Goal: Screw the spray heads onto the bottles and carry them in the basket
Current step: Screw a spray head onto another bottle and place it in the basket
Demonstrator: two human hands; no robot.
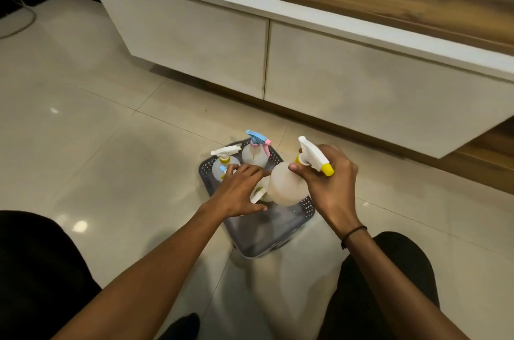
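over the basket (301, 217), right hand (332, 181) grips a bottle (286, 186) (tilted).

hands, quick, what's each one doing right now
Left hand: open, fingers spread over the bottles in the basket.
Right hand: gripping the yellow-nozzled spray bottle at its neck.

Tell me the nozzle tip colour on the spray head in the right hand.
Yellow: the nozzle tip on the white spray head, gripped by the right hand. Head view.
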